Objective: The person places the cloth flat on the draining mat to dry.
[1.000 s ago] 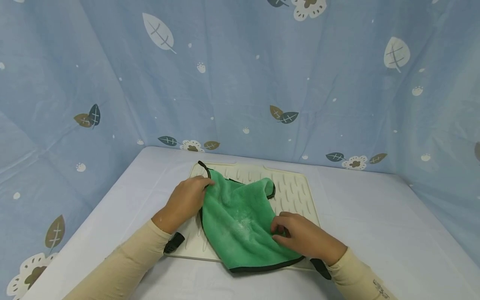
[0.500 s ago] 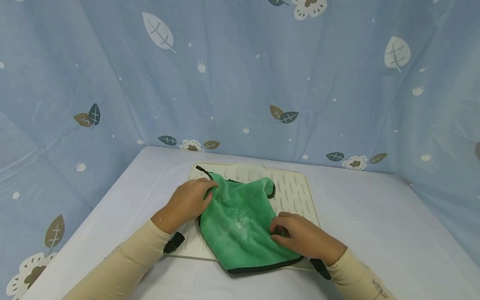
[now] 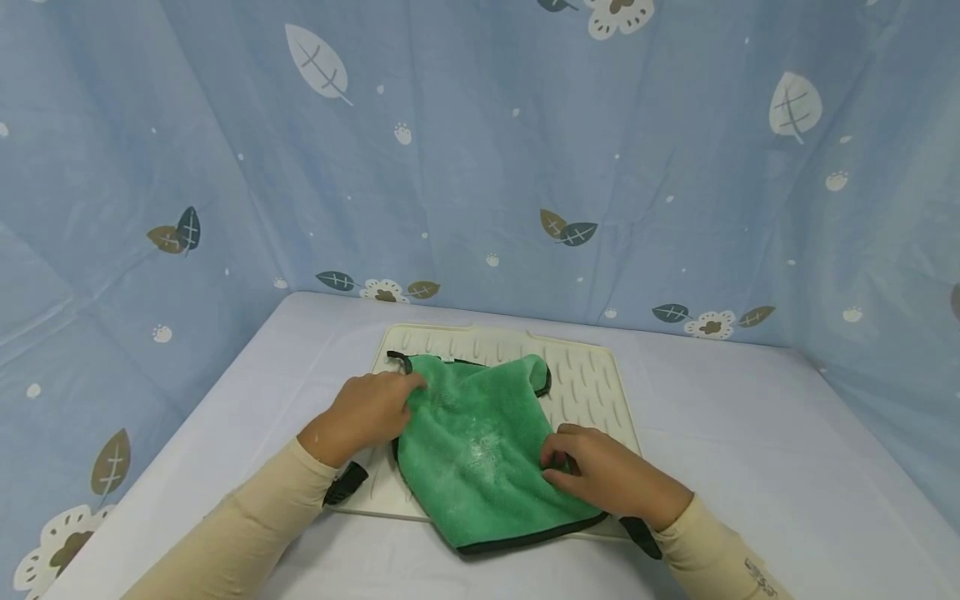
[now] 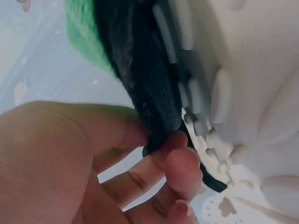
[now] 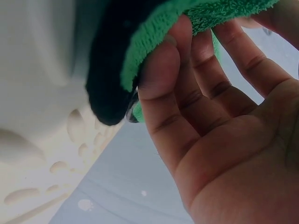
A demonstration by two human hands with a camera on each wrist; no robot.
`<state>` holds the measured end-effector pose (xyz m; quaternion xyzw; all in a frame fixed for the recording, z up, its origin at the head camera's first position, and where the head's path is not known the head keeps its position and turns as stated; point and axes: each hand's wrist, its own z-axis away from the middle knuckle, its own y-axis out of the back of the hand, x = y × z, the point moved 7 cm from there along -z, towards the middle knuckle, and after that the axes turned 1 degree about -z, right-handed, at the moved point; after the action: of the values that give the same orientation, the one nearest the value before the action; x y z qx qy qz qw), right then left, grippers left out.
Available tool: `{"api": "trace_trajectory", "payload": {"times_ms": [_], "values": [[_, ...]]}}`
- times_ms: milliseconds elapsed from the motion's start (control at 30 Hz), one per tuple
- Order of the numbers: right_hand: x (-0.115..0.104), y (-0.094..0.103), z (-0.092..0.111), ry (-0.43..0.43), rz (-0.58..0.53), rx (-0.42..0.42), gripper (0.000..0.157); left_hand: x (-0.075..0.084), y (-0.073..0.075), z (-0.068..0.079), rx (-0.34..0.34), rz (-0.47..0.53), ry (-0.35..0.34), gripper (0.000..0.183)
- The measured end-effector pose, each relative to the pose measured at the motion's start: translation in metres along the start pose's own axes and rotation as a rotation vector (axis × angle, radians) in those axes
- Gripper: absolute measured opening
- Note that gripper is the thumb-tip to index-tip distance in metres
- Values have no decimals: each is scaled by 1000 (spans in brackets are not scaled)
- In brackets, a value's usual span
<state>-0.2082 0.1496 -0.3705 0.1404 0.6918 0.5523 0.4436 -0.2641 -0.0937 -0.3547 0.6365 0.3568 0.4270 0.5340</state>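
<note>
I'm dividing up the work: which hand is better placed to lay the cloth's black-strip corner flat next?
Probably the left hand: it pinches the cloth beside the black strip. The right hand grips the opposite side, farther from that corner.

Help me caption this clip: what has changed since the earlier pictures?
The left hand moved slightly down the head view, drawing the far left corner of the black-edged green plush cloth with it. The right hand and the cream ridged rectangular mat stayed put.
</note>
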Motion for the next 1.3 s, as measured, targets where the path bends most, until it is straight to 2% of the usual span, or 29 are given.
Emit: {"api": "trace_trajectory", "payload": {"times_ms": [267,467,533,633,833,967,1100,1300], "values": [[-2,0,0,-5,-11,-9,6,-4,3,-4,105,-16,22,29],[-10,-2,1,39,-59,-33,21,-8,9,-6,237,-31,19,20],[-11,-3,1,49,-78,-46,23,-8,10,-6,260,-24,16,18],[-11,-5,1,48,-89,-60,23,-8,7,-6,227,-12,12,19],[-9,-6,1,46,-82,-72,16,-6,-5,-4,9,-11,21,32],[-8,-7,0,50,-64,-68,13,-4,-7,-2,-71,14,28,32],[-8,-7,0,52,-48,-57,13,-3,-4,-2,-42,57,28,30],[-14,-8,-1,77,-59,-44,10,-3,6,-5,115,137,22,26]]}}
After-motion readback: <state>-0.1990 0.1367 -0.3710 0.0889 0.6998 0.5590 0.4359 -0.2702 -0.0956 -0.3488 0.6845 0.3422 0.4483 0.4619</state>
